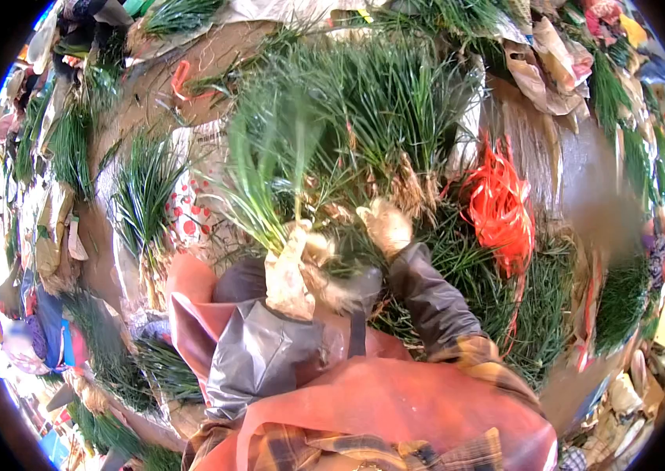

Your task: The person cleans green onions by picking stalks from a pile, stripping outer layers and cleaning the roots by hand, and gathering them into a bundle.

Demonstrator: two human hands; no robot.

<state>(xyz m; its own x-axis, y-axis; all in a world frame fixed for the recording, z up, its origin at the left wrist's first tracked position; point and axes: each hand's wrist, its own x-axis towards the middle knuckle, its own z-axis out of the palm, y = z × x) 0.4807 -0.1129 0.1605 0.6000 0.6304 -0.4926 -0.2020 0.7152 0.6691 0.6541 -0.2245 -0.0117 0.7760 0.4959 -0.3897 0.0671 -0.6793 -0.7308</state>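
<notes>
Pale gloves cover both my hands. My left hand [291,275] is wrapped round the lower stems of a bunch of green stalks [258,196], whose long leaves fan upward and blur. To its right, my right hand [387,225] is held near the root ends [413,188] of a large pile of green stalks [371,102]; its fingers are partly hidden and blurred, and nothing can be made out in them.
A tangle of red plastic ties [501,208] lies right of my right hand. Another bundle of stalks [144,192] stands at the left by a red-dotted sheet [189,212]. Loose greens [540,306] cover the lower right. People sit at the far left edge.
</notes>
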